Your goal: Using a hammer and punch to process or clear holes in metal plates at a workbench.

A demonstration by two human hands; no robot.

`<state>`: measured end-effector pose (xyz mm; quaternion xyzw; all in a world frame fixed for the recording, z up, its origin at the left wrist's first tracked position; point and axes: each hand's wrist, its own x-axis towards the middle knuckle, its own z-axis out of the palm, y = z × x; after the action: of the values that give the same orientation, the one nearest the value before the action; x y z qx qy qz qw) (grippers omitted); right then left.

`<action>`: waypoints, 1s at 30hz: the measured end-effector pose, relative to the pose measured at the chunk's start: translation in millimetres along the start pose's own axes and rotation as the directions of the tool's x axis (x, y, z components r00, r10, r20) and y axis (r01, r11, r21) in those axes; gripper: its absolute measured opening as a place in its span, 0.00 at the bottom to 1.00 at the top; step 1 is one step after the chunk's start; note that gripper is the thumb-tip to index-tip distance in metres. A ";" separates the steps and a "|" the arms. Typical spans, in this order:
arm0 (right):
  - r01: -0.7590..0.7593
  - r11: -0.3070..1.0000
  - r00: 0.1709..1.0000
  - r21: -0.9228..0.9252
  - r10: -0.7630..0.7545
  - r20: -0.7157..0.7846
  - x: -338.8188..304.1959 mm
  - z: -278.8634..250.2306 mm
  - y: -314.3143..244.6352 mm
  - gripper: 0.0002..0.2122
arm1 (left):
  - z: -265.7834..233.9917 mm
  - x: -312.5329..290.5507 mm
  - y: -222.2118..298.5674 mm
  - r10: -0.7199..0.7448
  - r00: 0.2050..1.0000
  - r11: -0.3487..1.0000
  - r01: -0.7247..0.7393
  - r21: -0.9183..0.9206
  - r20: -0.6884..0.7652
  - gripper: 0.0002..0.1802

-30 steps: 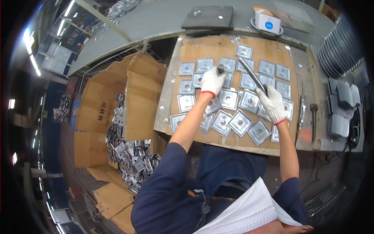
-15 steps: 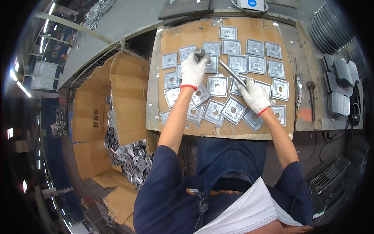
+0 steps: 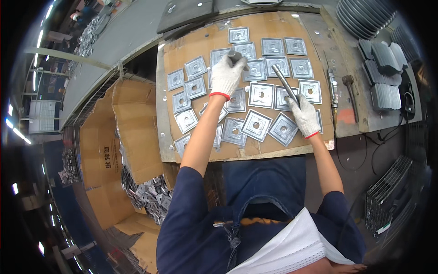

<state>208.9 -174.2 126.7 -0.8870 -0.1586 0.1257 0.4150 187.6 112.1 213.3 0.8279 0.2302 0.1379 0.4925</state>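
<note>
My left hand (image 3: 226, 77), in a white knit glove with a red cuff, is closed around a short dark-grey metal cylinder (image 3: 234, 56) above the upper middle plates. My right hand (image 3: 303, 116), gloved alike, grips the lower end of a slim steel rod (image 3: 284, 81). The rod slants up and left, its far end over a square metal plate (image 3: 282, 72); whether it touches is unclear. Many such grey plates lie in uneven rows on the cardboard-covered table (image 3: 171, 150). Several show a round central hole, like the plate (image 3: 261, 95) between my hands; in others the centre looks filled.
A cardboard box (image 3: 137, 132) at left holds a heap of small metal pieces (image 3: 153, 196). Right of the cardboard lie a hammer (image 3: 351, 93) and a slim air tool (image 3: 333, 89). Stacked grey metal parts (image 3: 385, 73) and nested dark rings (image 3: 365, 18) stand far right.
The view has shifted, so the table sits further left and higher. Relative to the plates, both hands have moved right, still holding the cylinder and the rod.
</note>
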 end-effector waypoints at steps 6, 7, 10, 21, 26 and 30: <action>-0.087 0.993 0.995 0.075 0.082 0.057 4.1 2.4 13.8 0.33 | 42.5 21.8 -33.8 0.063 0.997 0.997 -0.065 0.040 0.049 0.15; -0.085 0.993 0.995 0.077 0.080 0.059 4.6 3.4 17.1 0.33 | 43.0 21.0 -33.1 0.056 0.997 0.995 -0.059 0.076 0.047 0.15; -0.053 0.994 0.998 0.097 0.051 0.026 6.0 6.6 21.4 0.33 | 47.9 21.7 -45.9 0.085 0.996 0.983 -0.082 0.162 -0.011 0.16; -0.032 0.992 0.996 0.123 0.022 0.082 10.8 0.5 1.7 0.26 | 41.0 24.3 -55.2 -0.011 1.000 0.996 0.011 -0.084 0.001 0.17; 0.062 0.998 0.993 0.009 -0.063 0.095 15.9 -0.9 9.6 0.24 | 44.4 12.3 -47.5 0.107 0.993 0.994 -0.105 0.030 -0.043 0.22; 0.176 0.984 0.978 0.003 -0.175 0.111 18.3 -13.1 -24.9 0.23 | 51.0 5.7 -48.8 0.075 0.996 0.997 -0.074 0.020 -0.045 0.18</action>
<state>225.9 -161.2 152.5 -0.8626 -0.2596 0.1371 0.4120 203.8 96.6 146.1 0.8370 0.2115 0.1729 0.4741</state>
